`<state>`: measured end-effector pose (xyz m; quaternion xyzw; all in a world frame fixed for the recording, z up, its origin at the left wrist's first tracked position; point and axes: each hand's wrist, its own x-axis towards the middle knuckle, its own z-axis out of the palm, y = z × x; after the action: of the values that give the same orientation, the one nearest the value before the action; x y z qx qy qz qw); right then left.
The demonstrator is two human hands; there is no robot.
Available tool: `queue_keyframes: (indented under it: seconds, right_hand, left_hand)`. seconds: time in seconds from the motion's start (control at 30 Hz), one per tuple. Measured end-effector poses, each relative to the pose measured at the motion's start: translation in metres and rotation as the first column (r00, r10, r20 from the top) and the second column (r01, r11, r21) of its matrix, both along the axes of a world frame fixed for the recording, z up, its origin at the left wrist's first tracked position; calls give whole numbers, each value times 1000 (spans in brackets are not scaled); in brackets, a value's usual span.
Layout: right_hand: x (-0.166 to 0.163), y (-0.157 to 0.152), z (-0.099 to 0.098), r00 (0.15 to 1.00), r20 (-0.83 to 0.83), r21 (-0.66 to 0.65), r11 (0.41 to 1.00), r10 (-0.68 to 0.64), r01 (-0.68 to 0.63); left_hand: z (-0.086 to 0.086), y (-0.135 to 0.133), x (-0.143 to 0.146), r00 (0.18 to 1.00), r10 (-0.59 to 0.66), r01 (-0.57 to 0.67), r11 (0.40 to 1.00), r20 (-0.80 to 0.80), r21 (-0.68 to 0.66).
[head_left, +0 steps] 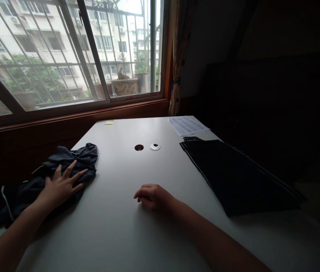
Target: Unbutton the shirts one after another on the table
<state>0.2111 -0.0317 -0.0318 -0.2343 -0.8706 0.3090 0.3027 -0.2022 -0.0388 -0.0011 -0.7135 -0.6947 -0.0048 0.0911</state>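
A crumpled dark navy garment [86,153] with thin light piping lies bunched at the left side of the white table [114,234], part of it hanging past the edge. My left hand [60,187] rests on top of this cloth, open, with its fingers spread. Near the middle of the table, my right hand [154,197] is loosely curled, thumb side down by the surface, and nothing shows in it. To its right a dark garment [233,177] with light stripes along its edges is spread flat, apart from both hands.
Printed sheets [188,125] lie at the far right corner and a yellow sticky note [109,122] at the far left. Two round cable holes are set in the tabletop, one with a silver cover [154,147]. A barred window [71,56] stands beyond; the right side is dark.
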Motion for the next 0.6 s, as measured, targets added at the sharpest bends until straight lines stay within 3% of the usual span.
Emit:
queue_keyframes:
  seconds: [0.1,0.3,0.4,0.47,0.6]
  right_hand:
    - [1,0,2,1000,29,8,1000,-6,5]
    - [2,-1,3,998,61,47,999,-19,16]
    - [5,-2,7,991,105,138,988,-85,70]
    - [9,0,14,971,129,226,960,-199,166]
    - [29,15,35,840,124,373,809,-528,454]
  left_hand:
    - [-13,-1,-25,994,-100,101,995,-40,24]
    - [-16,-2,-60,971,-224,230,970,-89,72]
    - [-11,-6,-46,963,-247,261,954,-104,148]
    - [-4,-12,-25,957,-267,286,934,-114,212]
    - [14,-22,32,897,-427,440,831,-118,339]
